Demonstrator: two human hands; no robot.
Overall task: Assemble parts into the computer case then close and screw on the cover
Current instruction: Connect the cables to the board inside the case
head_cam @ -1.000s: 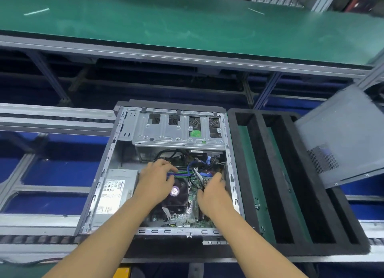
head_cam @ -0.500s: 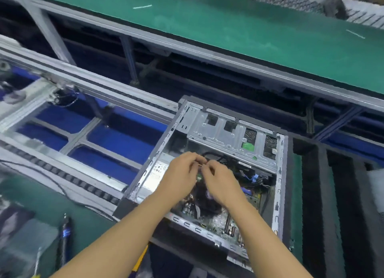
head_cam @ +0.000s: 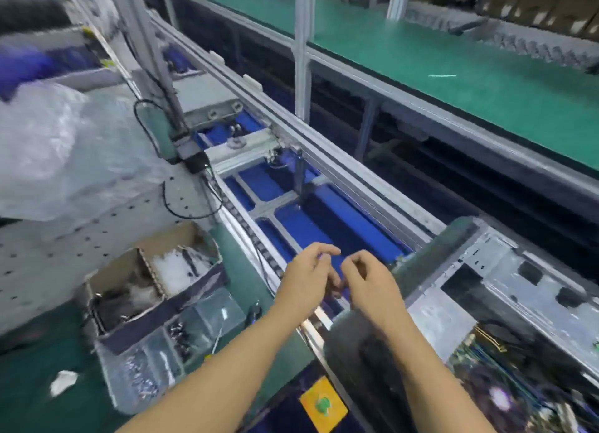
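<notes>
The open computer case (head_cam: 505,270) lies at the right edge on the conveyor, its silver drive cage up and the green motherboard (head_cam: 479,358) showing inside. Both hands hover close together just left of the case, over the conveyor rail. My left hand (head_cam: 308,283) and my right hand (head_cam: 372,287) have loosely curled fingers, and I see nothing in either. The picture is blurred.
A cardboard box (head_cam: 194,283) of small parts and clear bins (head_cam: 168,351) of screws sit at the lower left on the green bench. Crumpled plastic wrap (head_cam: 64,147) lies beyond them. A yellow button plate (head_cam: 322,403) is below the hands. Blue conveyor bays (head_cam: 308,225) run diagonally.
Both hands have come out of the case and moved left over the conveyor rail. The view has swung left, so the case is now at the right edge.
</notes>
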